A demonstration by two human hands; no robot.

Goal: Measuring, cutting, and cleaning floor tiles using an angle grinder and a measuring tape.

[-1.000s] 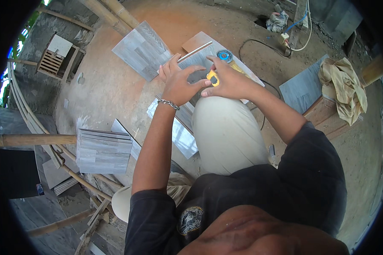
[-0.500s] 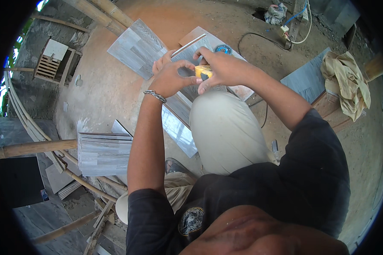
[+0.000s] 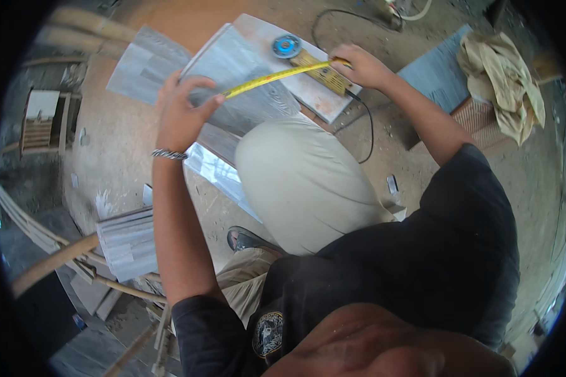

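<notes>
Ground: a bare dusty concrete floor point(image 3: 107, 144) carries everything here.
Grey tile: a long grey wood-grain ceramic tile point(image 3: 245, 81) lies across the person's raised knee, over a pale board with a worn, reddish edge point(image 3: 321, 94).
Second tile: another grey tile point(image 3: 141, 63) lies flat just beyond its far left corner.
Cloth: a crumpled beige rag point(image 3: 500, 69) sits on a brick stack at the right edge of the floor.
Grinder: a yellow angle grinder with a blue disc point(image 3: 295, 53) rests on the board's far edge, just beside the tape.
Tape: a yellow measuring tape blade point(image 3: 277, 76) stretches across the grey tile between both hands.
Left hand point(image 3: 182, 113): fingers curled, thumb and forefinger pinching the tape's near end on the tile.
Right hand point(image 3: 361, 66): closed around the tape's far end at the board's right edge.
</notes>
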